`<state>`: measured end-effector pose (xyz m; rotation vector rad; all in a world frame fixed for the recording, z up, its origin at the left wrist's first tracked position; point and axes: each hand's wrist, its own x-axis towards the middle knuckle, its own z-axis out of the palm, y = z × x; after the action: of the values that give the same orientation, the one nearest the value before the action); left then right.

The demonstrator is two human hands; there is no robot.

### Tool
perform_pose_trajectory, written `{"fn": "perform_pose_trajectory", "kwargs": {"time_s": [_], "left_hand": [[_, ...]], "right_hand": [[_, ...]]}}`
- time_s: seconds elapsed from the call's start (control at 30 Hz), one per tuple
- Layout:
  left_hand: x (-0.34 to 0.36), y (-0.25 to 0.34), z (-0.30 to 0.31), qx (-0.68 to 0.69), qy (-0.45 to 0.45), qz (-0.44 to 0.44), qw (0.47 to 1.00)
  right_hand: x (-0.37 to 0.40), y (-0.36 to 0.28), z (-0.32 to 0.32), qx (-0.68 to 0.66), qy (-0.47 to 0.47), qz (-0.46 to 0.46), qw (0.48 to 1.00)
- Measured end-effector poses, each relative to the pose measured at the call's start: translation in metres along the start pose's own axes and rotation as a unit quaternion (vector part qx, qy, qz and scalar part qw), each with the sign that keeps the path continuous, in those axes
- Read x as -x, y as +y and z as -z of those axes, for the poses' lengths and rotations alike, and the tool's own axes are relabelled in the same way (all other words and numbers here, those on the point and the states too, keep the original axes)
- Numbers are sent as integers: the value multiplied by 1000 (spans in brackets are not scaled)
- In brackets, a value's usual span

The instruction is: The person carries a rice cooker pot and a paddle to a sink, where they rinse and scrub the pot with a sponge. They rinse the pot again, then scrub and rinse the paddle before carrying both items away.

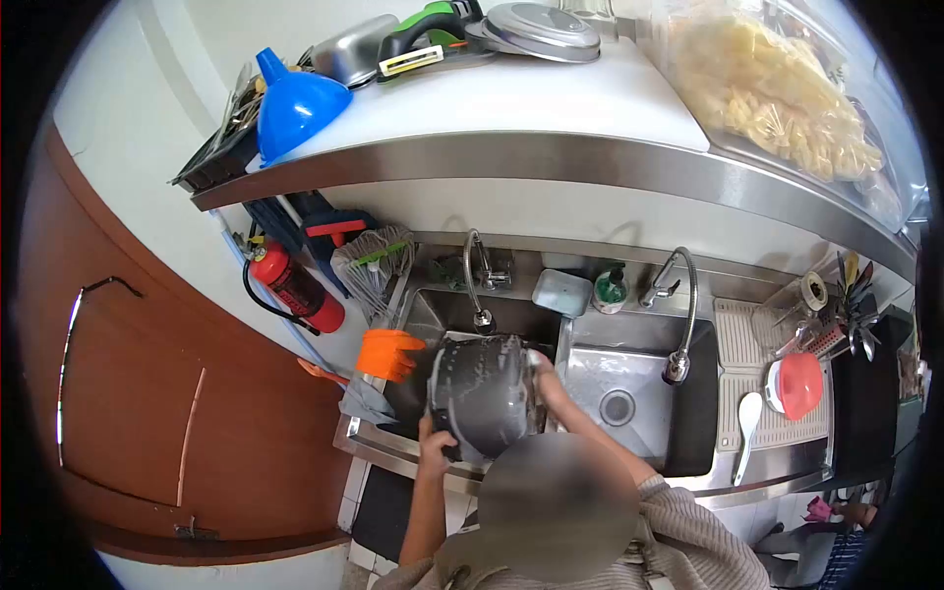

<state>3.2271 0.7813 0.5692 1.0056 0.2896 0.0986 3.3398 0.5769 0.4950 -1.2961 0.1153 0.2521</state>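
Over the left basin of the steel sink [590,329], the person's left hand [436,449] is closed around the near, lower-left rim of a big dark pot [484,393]. The pot sits tipped between the two hands, its wet, streaked side facing up and its bulk filling most of the basin under the left tap [477,280]. The right hand [544,371] rests against the pot's upper-right edge. It is touching, but I cannot tell whether the fingers curl over the rim or lie flat. Both hands are on the pot, the left lower and nearer the person's body, the right further in toward the divider.

Along the counter, a red fire extinguisher [295,285] hangs by the wooden door [147,393], and an orange cloth [388,352] lies just left of the pot. To the right come a soap bottle [610,288], the right basin [590,379] under its own tap [680,324], then a white spoon [747,418] and a red bowl [798,385] on the draining mat [739,344]. On the shelf [551,157] above stands a blue funnel [295,103].
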Motion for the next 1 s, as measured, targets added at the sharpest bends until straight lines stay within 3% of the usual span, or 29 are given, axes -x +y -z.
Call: {"fn": "perform_pose_trajectory", "kwargs": {"time_s": [0.03, 0.07, 0.1, 0.17, 0.23, 0.27, 0.3, 0.37, 0.43, 0.53, 0.6, 0.63, 0.73, 0.8, 1.0], "left_hand": [[-3, -8, 1, -1, -1, 4, 1000], [-8, -18, 5, -155, -83, -29, 984], [-12, -26, 5, -303, -163, -63, 937], [-15, -29, -13, -368, -136, -92, 915], [-33, -44, -11, -473, -109, -166, 858], [-45, -46, -6, -537, -101, -116, 829], [-55, -51, 2, -539, -99, -115, 829], [-85, -65, 18, -619, -81, -73, 778], [-109, -82, 35, -598, -93, -55, 794], [-130, -98, 39, -643, -106, -45, 757], [-141, -106, 36, -710, -98, -15, 697], [-146, -115, 38, -708, -100, -18, 699], [-151, -136, 48, -799, -144, -31, 584], [-150, -148, 54, -813, -161, -38, 559], [-151, -179, 78, -843, -250, -64, 472]], "right_hand": [[6, 17, -3, 114, 84, 90, 986], [-1, 54, 3, -61, 50, -82, 994], [7, 48, 3, -62, 54, -82, 993], [29, 21, -2, -195, 12, -95, 976], [31, 28, 10, -166, 26, -100, 981], [30, 33, 19, -204, 35, -103, 973], [28, 37, 27, -244, 43, -104, 963], [30, 17, 33, -271, 60, -115, 954], [31, -4, 43, -308, 19, -100, 946], [28, -10, 61, -337, 18, -124, 933], [29, -12, 73, -348, -6, -138, 927], [31, -4, 82, -346, -5, -134, 928], [43, 20, 102, -390, 9, -177, 903], [52, 37, 112, -454, 59, -228, 859], [81, 60, 126, -483, 75, -241, 838]]}}
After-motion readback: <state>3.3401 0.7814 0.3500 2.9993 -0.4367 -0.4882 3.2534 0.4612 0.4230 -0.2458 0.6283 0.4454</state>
